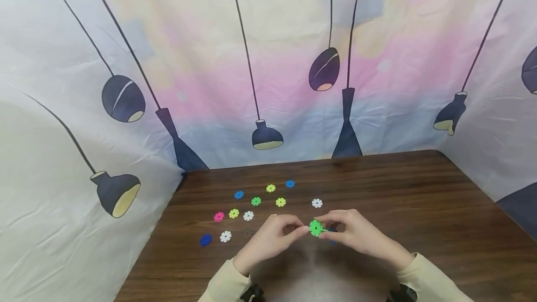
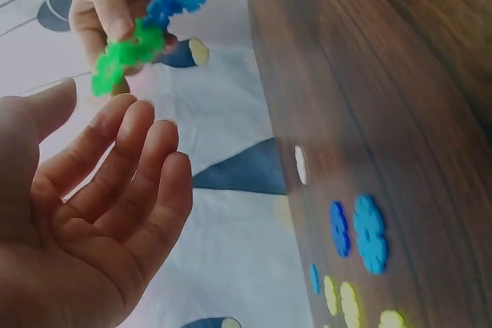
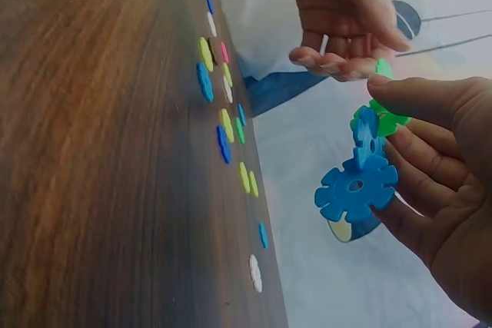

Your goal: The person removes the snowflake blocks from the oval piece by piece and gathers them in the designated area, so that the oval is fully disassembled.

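My right hand [image 1: 361, 234] grips a short chain of slotted, flower-shaped plastic discs between thumb and fingers. Its green discs [image 1: 315, 233] point toward my left hand. At the other end, the blue discs [image 3: 337, 191] interlock at an angle and hang below the fingers in the right wrist view. My left hand [image 1: 270, 241] is held close to the green end, palm facing it, with fingers loosely bent and nothing in them. In the left wrist view a small gap shows between its fingertips [image 2: 138, 117] and the green disc [image 2: 108, 74].
Loose discs lie on the brown wooden table [image 1: 419, 209], mostly left and ahead of my hands. Among them are a pink disc [image 1: 219, 216], a dark blue disc [image 1: 205, 239] and a white disc [image 1: 317, 203]. A lamp-patterned cloth [image 1: 293, 120] hangs behind the table.
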Motion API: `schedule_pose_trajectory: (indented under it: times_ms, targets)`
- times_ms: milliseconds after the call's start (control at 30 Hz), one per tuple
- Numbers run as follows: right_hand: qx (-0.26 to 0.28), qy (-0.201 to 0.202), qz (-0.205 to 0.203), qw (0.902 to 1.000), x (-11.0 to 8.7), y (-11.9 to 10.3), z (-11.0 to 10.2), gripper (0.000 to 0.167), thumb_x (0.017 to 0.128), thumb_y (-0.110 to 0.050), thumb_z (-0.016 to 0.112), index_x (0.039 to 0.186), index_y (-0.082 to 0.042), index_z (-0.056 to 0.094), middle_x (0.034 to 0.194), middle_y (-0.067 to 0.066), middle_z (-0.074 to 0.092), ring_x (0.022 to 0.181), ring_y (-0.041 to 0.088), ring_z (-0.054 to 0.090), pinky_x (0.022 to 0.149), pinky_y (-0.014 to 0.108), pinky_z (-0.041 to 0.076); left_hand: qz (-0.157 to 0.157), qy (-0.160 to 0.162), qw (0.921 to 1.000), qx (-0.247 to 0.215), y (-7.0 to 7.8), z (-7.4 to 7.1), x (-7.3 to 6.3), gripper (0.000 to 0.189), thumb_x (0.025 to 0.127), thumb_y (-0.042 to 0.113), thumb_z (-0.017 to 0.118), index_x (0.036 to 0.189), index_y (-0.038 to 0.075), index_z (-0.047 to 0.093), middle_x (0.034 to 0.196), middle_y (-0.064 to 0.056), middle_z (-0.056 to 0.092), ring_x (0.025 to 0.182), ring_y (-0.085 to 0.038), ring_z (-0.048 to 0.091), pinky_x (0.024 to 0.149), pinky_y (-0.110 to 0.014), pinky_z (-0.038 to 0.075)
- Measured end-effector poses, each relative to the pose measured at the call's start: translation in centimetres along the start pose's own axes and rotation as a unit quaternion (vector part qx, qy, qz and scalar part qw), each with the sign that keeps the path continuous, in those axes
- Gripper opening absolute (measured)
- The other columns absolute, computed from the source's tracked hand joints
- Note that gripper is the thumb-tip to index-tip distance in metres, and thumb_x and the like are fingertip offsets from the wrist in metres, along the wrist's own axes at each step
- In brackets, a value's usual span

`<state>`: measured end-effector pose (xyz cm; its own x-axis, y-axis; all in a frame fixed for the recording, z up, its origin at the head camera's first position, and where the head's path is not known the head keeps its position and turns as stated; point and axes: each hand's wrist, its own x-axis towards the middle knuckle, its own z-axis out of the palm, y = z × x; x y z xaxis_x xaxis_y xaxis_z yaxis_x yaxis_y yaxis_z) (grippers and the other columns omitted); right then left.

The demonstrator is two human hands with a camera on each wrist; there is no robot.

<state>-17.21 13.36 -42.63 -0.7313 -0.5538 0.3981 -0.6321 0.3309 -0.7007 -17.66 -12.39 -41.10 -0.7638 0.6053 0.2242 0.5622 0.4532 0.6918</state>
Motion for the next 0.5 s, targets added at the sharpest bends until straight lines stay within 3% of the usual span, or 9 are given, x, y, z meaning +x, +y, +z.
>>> schedule_pose_trajectory:
  times_ms: [100, 267, 500]
  targets:
    - [0.007, -0.001, -0.014, 0.9999, 0.0, -0.4, 0.3, 0.032, 0.091, -0.021, 0.077, 0.12, -0.009, 0.072, 0.098, -0.01, 0.072, 0.085, 0.004, 0.066, 0.068, 0.027, 0.056, 0.002, -0.003, 0.9999, -0.015, 0.7, 0.2, -0.1, 0.031, 0.101, 0.041, 0.06, 0.099, 0.014, 0.076, 0.094, 0.013, 0.071, 0.086, -0.001, 0.064, 0.078, -0.026, 0.054]
    - [0.011, 0.009, -0.037, 0.9992, -0.1, -0.8, 0.6, 0.028, 0.092, -0.022, 0.076, 0.118, -0.013, 0.073, 0.099, -0.009, 0.072, 0.083, 0.004, 0.065, 0.064, 0.025, 0.055, -0.005, -0.001, 0.999, -0.045, 1.5, 0.5, -0.3, 0.025, 0.1, 0.04, 0.064, 0.096, 0.018, 0.075, 0.092, 0.014, 0.07, 0.083, -0.001, 0.065, 0.075, -0.027, 0.055]
    - [-0.032, 0.058, -0.075, 0.995, -0.1, -1.1, 0.8, 0.026, 0.091, -0.018, 0.077, 0.116, -0.018, 0.071, 0.099, -0.011, 0.071, 0.081, 0.003, 0.065, 0.062, 0.026, 0.054, -0.027, 0.028, 0.9965, -0.073, 1.8, 0.4, -0.4, 0.02, 0.1, 0.032, 0.066, 0.092, 0.016, 0.075, 0.087, -0.005, 0.073, 0.065, -0.003, 0.056, 0.058, -0.021, 0.045]
